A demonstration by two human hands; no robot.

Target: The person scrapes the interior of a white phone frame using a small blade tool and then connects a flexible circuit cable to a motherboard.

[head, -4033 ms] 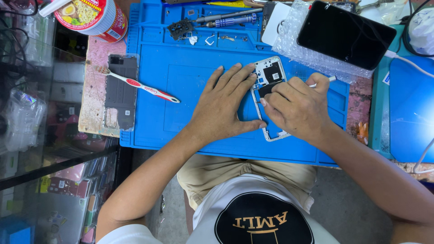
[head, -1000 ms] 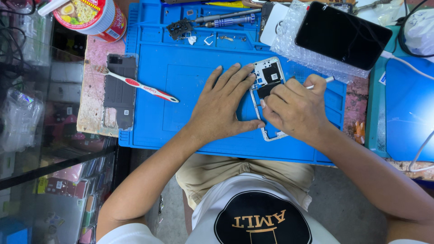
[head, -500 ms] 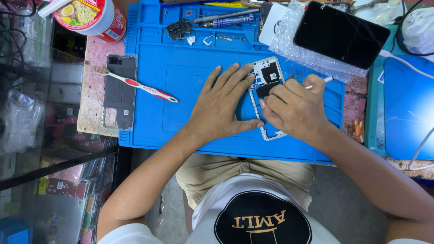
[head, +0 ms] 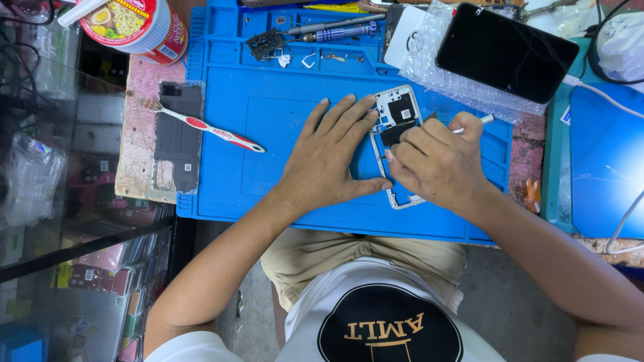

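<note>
An opened phone frame (head: 397, 110) with a bare circuit board lies on the blue work mat (head: 268, 114). My left hand (head: 332, 151) lies flat on the mat, fingers spread, its fingertips pressing the frame's left edge. My right hand (head: 436, 161) covers the frame's lower part and grips a thin white tool (head: 473, 123) whose end sticks out to the right. The tool's working tip is hidden under my fingers.
A toothbrush (head: 208, 127) lies across a dark phone back cover (head: 177, 137) at the mat's left edge. A noodle cup (head: 137, 23) stands top left. Screwdrivers (head: 335, 28) and small parts lie along the mat's far edge. A dark phone screen (head: 506, 50) rests on bubble wrap.
Hardly anything has moved. My hands stay on the phone frame, with only slight shifts of the right hand's fingers.
</note>
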